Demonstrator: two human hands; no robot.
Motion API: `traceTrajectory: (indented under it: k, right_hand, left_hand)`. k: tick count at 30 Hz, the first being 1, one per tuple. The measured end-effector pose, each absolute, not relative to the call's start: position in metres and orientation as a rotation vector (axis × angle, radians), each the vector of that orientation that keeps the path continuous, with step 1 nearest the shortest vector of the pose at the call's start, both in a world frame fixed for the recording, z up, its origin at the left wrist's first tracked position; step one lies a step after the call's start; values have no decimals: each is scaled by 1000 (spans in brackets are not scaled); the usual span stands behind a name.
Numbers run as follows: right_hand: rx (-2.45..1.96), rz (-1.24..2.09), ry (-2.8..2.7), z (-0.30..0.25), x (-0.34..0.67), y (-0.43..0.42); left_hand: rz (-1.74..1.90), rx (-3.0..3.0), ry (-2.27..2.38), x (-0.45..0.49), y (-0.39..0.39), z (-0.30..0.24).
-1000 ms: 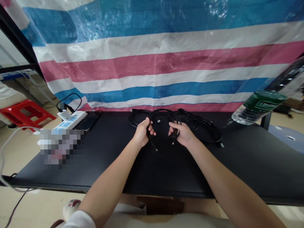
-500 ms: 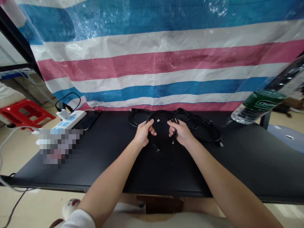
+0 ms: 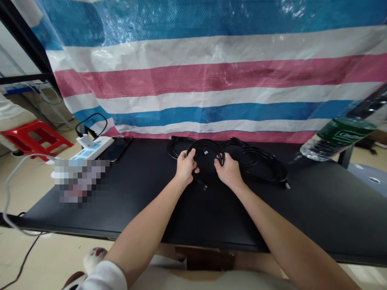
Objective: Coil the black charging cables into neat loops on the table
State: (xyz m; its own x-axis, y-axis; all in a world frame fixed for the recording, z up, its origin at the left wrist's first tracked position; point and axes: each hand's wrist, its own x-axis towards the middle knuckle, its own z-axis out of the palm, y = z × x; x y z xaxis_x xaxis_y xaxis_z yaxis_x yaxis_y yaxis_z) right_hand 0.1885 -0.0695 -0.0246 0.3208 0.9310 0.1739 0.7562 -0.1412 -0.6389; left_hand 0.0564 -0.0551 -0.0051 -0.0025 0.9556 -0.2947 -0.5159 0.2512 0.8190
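Observation:
A looped black cable arches between my two hands above the black tabletop. My left hand is closed on its left side, thumb on top; a cable end with a metal plug sticks out below that hand. On the right side of the loop, my right hand is closed round the strands, its fingers mostly hidden. Behind my left hand lies another coiled black cable. A larger black cable coil rests to the right of my right hand. A small light-coloured piece shows inside the held loop.
A tilted-looking plastic water bottle stands at the back right. On the left are a white power strip with a plugged-in charger, a phone and a blurred-out item. A striped sheet hangs behind the table.
My right hand has turned and closed further round the cable loop; the cable end that hung below it no longer shows. My left hand keeps its hold. The whole view has shifted slightly.

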Motion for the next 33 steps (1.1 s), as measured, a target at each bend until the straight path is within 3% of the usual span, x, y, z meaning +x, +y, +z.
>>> traceTrajectory:
  k: [7, 14, 18, 23, 27, 33]
  right_hand:
    - [-2427, 246, -1848, -2, 177, -77]
    - [-2404, 204, -2173, 19, 147, -51]
    - [-2403, 313, -2072, 27, 130, -23]
    - [-2431, 484, -1837, 19, 118, -2]
    - [-2406, 482, -1742, 13, 116, -1]
    - [-2268, 403, -1696, 5, 118, -13]
  left_hand:
    - [1277, 576, 991, 47, -49, -8]
    - [1449, 630, 1090, 20, -29, -11]
    - [1526, 863, 1331, 5, -21, -15]
    - [1157, 1524, 1848, 3, -32, -16]
    - [763, 1895, 1938, 10, -37, -21]
    - [673, 2066, 1969, 12, -32, -29]
